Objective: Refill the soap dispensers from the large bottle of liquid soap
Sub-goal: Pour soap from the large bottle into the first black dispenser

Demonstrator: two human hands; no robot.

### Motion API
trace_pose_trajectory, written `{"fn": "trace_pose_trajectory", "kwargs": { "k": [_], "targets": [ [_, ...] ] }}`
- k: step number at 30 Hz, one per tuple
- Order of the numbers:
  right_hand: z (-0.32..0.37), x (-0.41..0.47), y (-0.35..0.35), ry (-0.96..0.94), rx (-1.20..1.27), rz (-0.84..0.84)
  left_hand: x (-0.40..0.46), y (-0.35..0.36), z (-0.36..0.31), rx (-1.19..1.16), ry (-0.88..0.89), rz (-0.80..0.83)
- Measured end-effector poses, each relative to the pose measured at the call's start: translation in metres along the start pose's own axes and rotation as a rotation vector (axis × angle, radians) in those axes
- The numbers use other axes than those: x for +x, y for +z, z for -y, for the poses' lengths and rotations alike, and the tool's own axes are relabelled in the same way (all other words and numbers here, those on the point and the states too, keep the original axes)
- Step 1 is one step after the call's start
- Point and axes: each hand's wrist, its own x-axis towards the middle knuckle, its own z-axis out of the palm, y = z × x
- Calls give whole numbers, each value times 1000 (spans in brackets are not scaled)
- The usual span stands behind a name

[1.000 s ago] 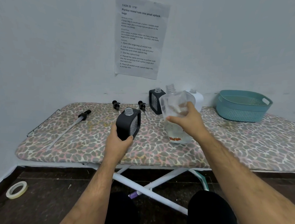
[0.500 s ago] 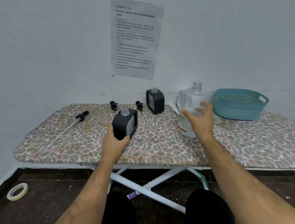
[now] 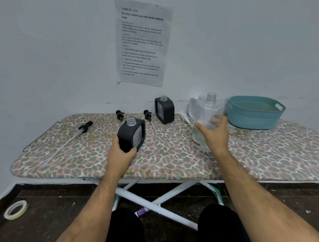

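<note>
Soap bottle (image 3: 206, 121), clear and uncapped, stands upright on the ironing board (image 3: 171, 158) right of the open-necked black dispenser (image 3: 131, 134) my left hand (image 3: 119, 154) grips tilted, while I curl my right hand (image 3: 213, 135) around the bottle's near side.

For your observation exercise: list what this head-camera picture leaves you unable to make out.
- Clear soap bottle: lower part hidden behind right hand; fill level unreadable.
- Black dispenser: base covered by left hand; contents unclear.
- White dispenser: mostly behind the clear bottle.
- Wall sheet: smallest print illegible.
</note>
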Motion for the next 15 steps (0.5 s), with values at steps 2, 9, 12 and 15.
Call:
{"fn": "trace_pose_trajectory", "kwargs": {
  "k": [2,9,12,15],
  "targets": [
    [-1,0,-2,2,-9,10,-1,1,-2,-3,1,1],
    [6,-10,-3,-60,-115,-170,-2,0,-5,9,0,14],
    [22,-29,-4,-325,-114,-399,0,-1,-5,-1,-11,39],
    [45,-49,-1,-549,-87,-308,2,-3,-5,-11,-28,68]
  ]
}}
